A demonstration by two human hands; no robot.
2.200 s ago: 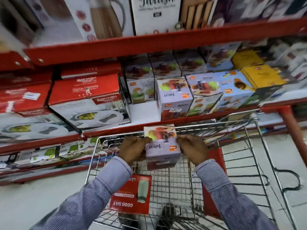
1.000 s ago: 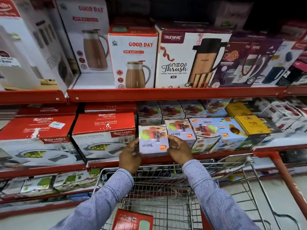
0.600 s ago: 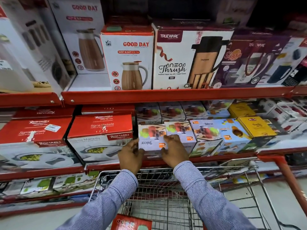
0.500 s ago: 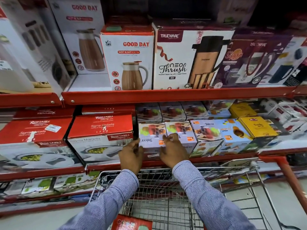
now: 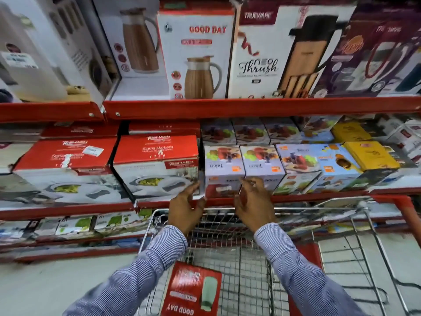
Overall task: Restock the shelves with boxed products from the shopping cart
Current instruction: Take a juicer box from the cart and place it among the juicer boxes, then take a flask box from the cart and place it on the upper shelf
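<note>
A lilac juicer box stands on the middle red shelf, between a red-and-white casserole box and a matching juicer box. My left hand hovers just in front of its lower left corner, fingers spread, holding nothing. My right hand is open in front of the seam between the two juicer boxes, fingertips close to them. Below my arms is the wire shopping cart, with a red Good Day flask box lying in it.
More juicer boxes and yellow boxes fill the shelf to the right. Tall jug and flask boxes stand on the upper shelf. Flat red casserole boxes lie at the left. A lower shelf with small boxes runs behind the cart.
The juicer box went from the cart to the shelf, was pushed in beside the other one, and both hands have let go and drawn back slightly.
</note>
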